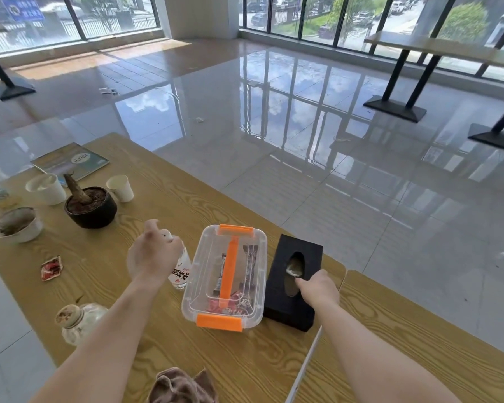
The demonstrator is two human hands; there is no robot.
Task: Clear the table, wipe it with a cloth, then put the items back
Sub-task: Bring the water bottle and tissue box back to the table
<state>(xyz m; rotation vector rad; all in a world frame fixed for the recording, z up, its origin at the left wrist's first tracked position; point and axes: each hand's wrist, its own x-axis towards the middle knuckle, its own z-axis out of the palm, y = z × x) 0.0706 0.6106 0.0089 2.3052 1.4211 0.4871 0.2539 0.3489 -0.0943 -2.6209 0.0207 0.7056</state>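
Your left hand [154, 257] is wrapped round the upper part of the bottle [182, 271]. It stands upright on the table [105, 257], touching or just beside the clear box [219, 322] at its 9 o'clock. Hand is blurred, so finger detail is poor. Your right hand [317, 289] is on the black tissue box [288, 309], just at 3 o'clock of the clear box. Its fingertips are curled at the slot and pinch the tissue [293, 269]. The clear box is lidded, orange latches and handle, wrappers inside. The cloth [184, 386] lies bunched at 6 o'clock on the near table edge, between your forearms, not touched by either hand. Glass jar [76, 318] at 8 o'clock, partly behind your left forearm. Red wrapper [51, 267] at 9 o'clock, well apart. At 10 to 11 o'clock there is a bowl [16, 223], plant pot [90, 206], two paper cups [120, 187] [45, 189] and a book [70, 159] behind them.
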